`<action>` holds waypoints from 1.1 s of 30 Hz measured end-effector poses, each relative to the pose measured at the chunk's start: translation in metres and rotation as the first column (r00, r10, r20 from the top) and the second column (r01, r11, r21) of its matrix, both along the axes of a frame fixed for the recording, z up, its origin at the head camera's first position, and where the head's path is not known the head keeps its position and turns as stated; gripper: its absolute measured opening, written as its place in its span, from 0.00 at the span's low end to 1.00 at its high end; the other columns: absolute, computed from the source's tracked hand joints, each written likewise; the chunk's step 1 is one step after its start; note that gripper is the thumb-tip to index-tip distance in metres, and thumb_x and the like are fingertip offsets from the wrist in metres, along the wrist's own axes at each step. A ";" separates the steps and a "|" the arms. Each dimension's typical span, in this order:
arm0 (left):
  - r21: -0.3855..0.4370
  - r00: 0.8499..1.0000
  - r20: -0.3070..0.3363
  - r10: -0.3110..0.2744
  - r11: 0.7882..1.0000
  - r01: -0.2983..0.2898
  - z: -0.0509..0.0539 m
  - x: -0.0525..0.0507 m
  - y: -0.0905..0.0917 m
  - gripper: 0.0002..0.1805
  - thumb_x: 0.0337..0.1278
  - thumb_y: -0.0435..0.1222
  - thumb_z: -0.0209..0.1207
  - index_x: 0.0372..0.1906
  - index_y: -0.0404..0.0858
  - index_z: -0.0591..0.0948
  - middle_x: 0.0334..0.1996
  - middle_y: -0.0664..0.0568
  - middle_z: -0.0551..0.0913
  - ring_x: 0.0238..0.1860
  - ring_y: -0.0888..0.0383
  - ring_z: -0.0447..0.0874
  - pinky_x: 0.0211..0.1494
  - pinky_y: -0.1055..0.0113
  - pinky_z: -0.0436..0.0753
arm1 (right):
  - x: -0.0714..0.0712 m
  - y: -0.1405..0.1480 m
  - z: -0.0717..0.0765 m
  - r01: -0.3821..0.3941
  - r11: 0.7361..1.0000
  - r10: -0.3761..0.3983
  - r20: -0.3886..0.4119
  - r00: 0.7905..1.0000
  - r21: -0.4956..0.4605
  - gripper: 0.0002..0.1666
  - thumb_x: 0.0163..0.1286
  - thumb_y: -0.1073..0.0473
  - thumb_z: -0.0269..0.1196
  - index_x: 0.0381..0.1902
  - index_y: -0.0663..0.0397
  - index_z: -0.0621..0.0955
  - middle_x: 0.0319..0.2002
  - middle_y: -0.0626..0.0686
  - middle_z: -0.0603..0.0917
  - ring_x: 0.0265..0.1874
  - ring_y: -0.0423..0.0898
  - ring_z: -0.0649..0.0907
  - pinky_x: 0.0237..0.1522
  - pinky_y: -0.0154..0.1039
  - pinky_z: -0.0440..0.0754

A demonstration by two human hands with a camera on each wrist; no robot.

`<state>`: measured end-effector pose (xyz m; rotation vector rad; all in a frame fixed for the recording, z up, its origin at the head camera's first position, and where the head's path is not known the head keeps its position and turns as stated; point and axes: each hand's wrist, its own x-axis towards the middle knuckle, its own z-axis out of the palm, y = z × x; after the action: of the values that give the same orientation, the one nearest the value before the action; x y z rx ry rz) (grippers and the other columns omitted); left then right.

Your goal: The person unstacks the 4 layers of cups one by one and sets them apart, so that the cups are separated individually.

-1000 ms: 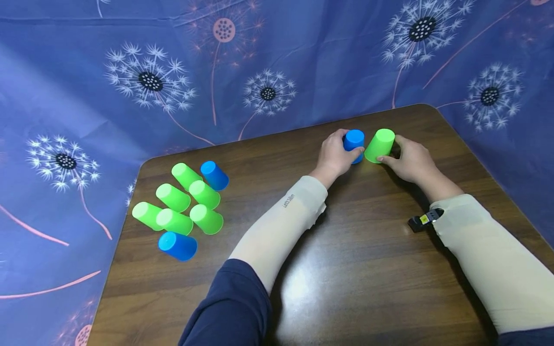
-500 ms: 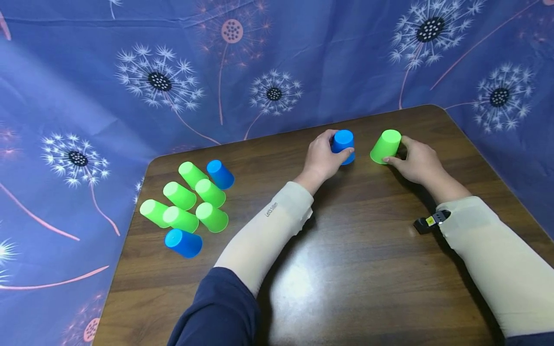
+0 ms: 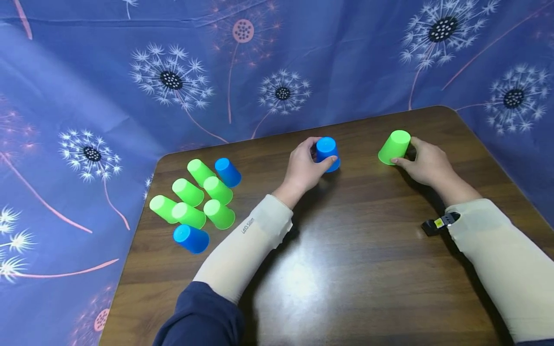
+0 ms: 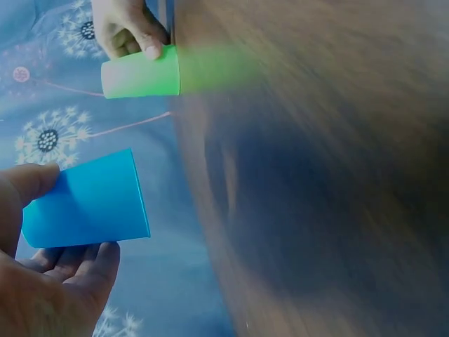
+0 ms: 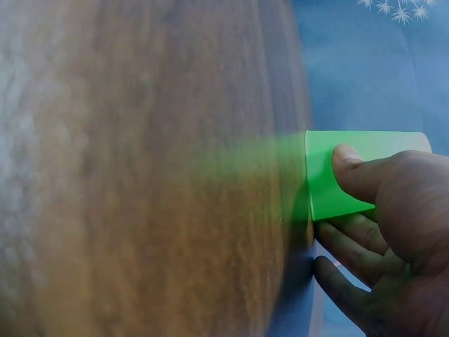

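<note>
In the head view my left hand (image 3: 303, 167) grips an upside-down blue cup (image 3: 327, 154) between thumb and fingers. The left wrist view shows this blue cup (image 4: 91, 203) held a little off the tabletop, its wide rim facing the wood. My right hand (image 3: 429, 164) holds an upside-down green cup (image 3: 396, 147) near the back right of the table. That green cup (image 5: 351, 168) has its rim down at the table surface in the right wrist view, with the thumb on its side and fingers partly hidden. A gap of bare wood lies between the two held cups.
On the left of the brown table (image 3: 337, 269), several upside-down green cups (image 3: 188, 215) stand in a cluster. One blue cup (image 3: 228, 172) is at its back and another blue cup (image 3: 191, 239) at its front. A blue dandelion-patterned cloth (image 3: 346, 62) hangs behind the table edge.
My left hand has carried the blue cup leftward, away from the green cup that it stood close to. My right hand keeps its hold on the green cup. The head view has shifted slightly.
</note>
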<state>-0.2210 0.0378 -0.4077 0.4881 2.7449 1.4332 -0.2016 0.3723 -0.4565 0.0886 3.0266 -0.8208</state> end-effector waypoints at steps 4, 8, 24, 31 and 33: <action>0.023 1.000 -0.007 0.001 1.000 0.000 0.001 0.008 -0.016 0.30 0.64 0.45 0.73 0.66 0.40 0.78 0.59 0.52 0.82 0.60 0.57 0.83 0.62 0.69 0.82 | 0.001 0.001 0.000 -0.006 1.000 0.006 -0.008 1.000 0.002 0.46 0.75 0.36 0.65 0.71 0.67 0.68 0.57 0.75 0.79 0.55 0.77 0.76 0.51 0.77 0.71; 0.048 1.000 0.013 -0.005 0.999 0.004 0.000 0.019 -0.035 0.30 0.64 0.44 0.73 0.67 0.39 0.77 0.60 0.50 0.82 0.62 0.56 0.83 0.64 0.66 0.82 | 0.001 0.003 0.000 -0.012 1.000 0.012 -0.020 1.000 0.003 0.44 0.75 0.37 0.65 0.69 0.67 0.69 0.56 0.75 0.79 0.55 0.78 0.76 0.52 0.77 0.71; 0.067 0.998 0.001 0.056 0.996 -0.056 -0.008 0.061 -0.115 0.28 0.61 0.39 0.75 0.63 0.37 0.78 0.57 0.49 0.84 0.60 0.53 0.85 0.64 0.59 0.84 | 0.000 0.001 0.002 -0.015 1.000 0.016 -0.032 0.999 0.014 0.42 0.76 0.38 0.64 0.68 0.68 0.70 0.55 0.76 0.79 0.54 0.78 0.76 0.52 0.77 0.70; 0.067 0.995 0.017 0.098 0.993 -0.099 -0.014 0.085 -0.146 0.27 0.61 0.38 0.75 0.61 0.35 0.79 0.56 0.46 0.84 0.60 0.50 0.85 0.63 0.57 0.85 | 0.001 -0.002 0.003 -0.018 1.000 0.019 -0.025 1.000 0.016 0.42 0.76 0.39 0.64 0.68 0.69 0.69 0.56 0.76 0.78 0.55 0.78 0.75 0.54 0.78 0.68; 0.059 0.994 0.033 0.105 0.993 -0.106 -0.016 0.092 -0.156 0.27 0.61 0.38 0.75 0.61 0.35 0.79 0.55 0.46 0.84 0.59 0.50 0.85 0.63 0.55 0.84 | 0.000 -0.002 0.002 -0.018 1.000 0.018 -0.024 1.000 0.016 0.42 0.76 0.39 0.64 0.68 0.69 0.69 0.56 0.76 0.78 0.56 0.78 0.75 0.55 0.78 0.68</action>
<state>-0.1288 -0.1180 -0.4238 0.3238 2.7488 1.5376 -0.2015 0.3706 -0.4546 0.0520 3.0526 -0.8021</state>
